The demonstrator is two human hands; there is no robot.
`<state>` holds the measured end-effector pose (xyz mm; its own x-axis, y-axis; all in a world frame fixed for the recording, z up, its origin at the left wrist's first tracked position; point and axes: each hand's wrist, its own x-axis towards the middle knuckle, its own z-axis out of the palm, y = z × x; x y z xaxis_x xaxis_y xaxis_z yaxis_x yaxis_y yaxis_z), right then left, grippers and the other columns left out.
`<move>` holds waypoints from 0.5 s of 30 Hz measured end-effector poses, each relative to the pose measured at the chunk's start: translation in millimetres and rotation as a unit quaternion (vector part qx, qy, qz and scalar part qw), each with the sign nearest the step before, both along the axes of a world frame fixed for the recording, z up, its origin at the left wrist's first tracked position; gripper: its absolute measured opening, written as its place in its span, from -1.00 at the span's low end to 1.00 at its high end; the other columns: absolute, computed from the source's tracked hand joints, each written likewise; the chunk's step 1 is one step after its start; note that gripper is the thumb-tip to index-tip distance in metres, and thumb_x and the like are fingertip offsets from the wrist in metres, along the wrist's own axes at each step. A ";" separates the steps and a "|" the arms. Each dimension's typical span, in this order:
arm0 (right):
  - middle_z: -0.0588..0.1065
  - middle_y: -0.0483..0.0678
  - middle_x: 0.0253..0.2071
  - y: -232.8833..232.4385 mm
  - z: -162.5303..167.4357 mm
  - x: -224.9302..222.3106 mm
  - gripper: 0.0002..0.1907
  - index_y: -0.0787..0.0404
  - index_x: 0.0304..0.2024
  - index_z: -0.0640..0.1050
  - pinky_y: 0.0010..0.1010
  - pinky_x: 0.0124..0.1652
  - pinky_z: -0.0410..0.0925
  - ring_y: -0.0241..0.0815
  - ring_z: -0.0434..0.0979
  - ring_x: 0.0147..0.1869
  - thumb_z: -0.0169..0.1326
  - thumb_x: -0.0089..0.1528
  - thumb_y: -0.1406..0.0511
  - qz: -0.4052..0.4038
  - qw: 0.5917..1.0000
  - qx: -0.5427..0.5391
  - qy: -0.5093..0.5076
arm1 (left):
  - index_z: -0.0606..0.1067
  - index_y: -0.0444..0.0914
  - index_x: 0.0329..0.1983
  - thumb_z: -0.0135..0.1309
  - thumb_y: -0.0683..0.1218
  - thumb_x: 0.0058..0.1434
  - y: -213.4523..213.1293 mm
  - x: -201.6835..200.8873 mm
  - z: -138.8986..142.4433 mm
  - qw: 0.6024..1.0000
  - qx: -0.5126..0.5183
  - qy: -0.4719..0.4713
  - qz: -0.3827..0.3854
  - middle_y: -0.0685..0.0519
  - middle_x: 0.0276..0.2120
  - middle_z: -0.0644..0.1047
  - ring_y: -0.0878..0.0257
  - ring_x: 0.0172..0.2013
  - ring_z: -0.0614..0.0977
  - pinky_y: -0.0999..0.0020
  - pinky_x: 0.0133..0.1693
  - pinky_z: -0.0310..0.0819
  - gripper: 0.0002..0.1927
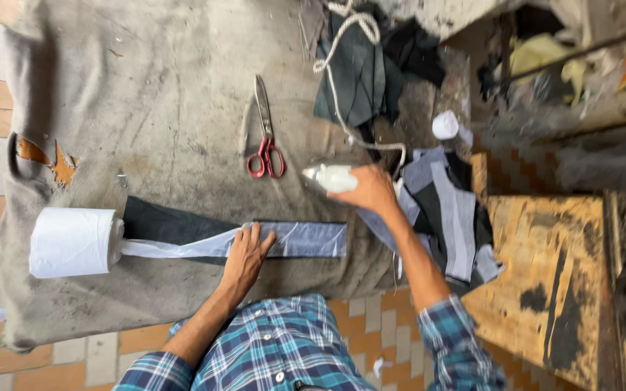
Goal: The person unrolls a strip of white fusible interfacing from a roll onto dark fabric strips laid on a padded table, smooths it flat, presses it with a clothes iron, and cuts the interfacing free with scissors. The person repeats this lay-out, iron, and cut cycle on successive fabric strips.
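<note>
The grey strip (295, 240) is lying flat, the left hand (244, 255) pressing open-palmed to steady it. The right hand (371, 190) is gripping a white iron (331, 177) just beyond, near the red scissors (265, 141).

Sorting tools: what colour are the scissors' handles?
Red, on the scissors; seen best in the head view.

Most of that white iron-like tool (331, 177) is buried under the right hand (371, 190), and what sticks out is blurred, so can't say what it really is. The left hand (244, 255) covers the spot where the thin white strip (175, 248) meets the dark grey fabric band (298, 239). Bottom edge chops off the blue checked shirt (284, 351). The shelf clutter (566, 65) top right is just mush, and the white cord (342, 43) runs out the top.
</note>
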<state>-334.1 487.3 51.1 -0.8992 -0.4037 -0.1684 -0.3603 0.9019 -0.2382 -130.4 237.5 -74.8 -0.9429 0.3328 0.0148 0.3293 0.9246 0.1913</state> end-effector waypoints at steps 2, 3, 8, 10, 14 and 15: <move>0.59 0.17 -0.45 1.3 11.2 29.0 -0.41 0.29 -0.45 0.67 -0.13 -0.32 0.46 0.16 0.64 -0.31 0.47 -0.09 -0.10 -0.019 0.999 0.011 -0.023 | 0.29 -0.21 0.29 0.08 -0.19 0.06 -1.3 -0.9 2.0 0.995 -0.017 -0.103 -0.005 -0.19 0.09 0.41 -0.04 0.06 0.45 0.15 0.07 0.32 -0.35; 0.60 0.15 -0.43 1.3 14.0 45.6 -0.43 0.25 -0.39 0.69 -0.15 -0.32 0.47 0.13 0.66 -0.31 0.45 -0.09 -0.10 -0.021 0.999 -0.016 -0.043 | 0.27 -0.25 0.31 0.08 -0.20 0.05 -3.0 0.6 2.2 0.987 -0.028 -0.157 -0.016 -0.15 0.07 0.41 -0.02 0.07 0.45 0.17 0.08 0.31 -0.32; 0.62 0.13 -0.41 3.0 7.4 97.2 -0.46 0.20 -0.30 0.72 -0.17 -0.31 0.49 0.11 0.68 -0.29 0.40 -0.09 -0.07 -0.037 0.992 -0.072 -0.097 | 0.33 -0.28 0.19 0.08 -0.16 0.15 -4.0 6.6 -6.9 0.998 0.057 -0.027 0.019 -0.16 0.11 0.43 0.02 0.05 0.48 0.18 0.06 0.33 -0.49; 0.62 0.14 -0.41 0.3 -4.4 111.6 -0.46 0.21 -0.32 0.72 -0.17 -0.28 0.49 0.11 0.68 -0.28 0.41 -0.10 -0.07 -0.037 0.992 -0.022 -0.123 | 0.34 -0.26 0.21 0.08 -0.15 0.17 -4.0 10.2 -12.0 0.996 0.080 -0.024 0.039 -0.14 0.12 0.43 0.02 0.08 0.47 0.17 0.09 0.33 -0.49; 0.63 0.15 -0.36 7.6 -18.5 119.5 -0.51 0.17 -0.28 0.73 -0.12 -0.23 0.48 0.15 0.67 -0.23 0.38 -0.07 -0.04 -0.031 0.984 0.002 -0.176 | 0.34 -0.18 0.25 0.09 -0.10 0.18 -16.7 22.4 -17.8 0.992 0.110 -0.042 0.050 -0.08 0.21 0.39 0.01 0.15 0.43 0.04 0.14 0.29 -0.47; 0.63 0.16 -0.35 9.0 -22.0 113.1 -0.50 0.17 -0.27 0.73 -0.11 -0.22 0.48 0.17 0.66 -0.21 0.38 -0.06 -0.03 -0.012 0.982 0.014 -0.187 | 0.34 -0.15 0.25 0.09 -0.08 0.18 -21.6 22.2 -18.9 0.990 0.118 -0.053 0.052 -0.06 0.24 0.37 0.02 0.17 0.42 -0.02 0.14 0.27 -0.46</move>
<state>-221.0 496.4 29.2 -0.7818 -0.3739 -0.4989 -0.2309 0.9169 -0.3254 -108.2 215.9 -93.7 -0.9725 0.2319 -0.0200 0.2003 0.8778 0.4352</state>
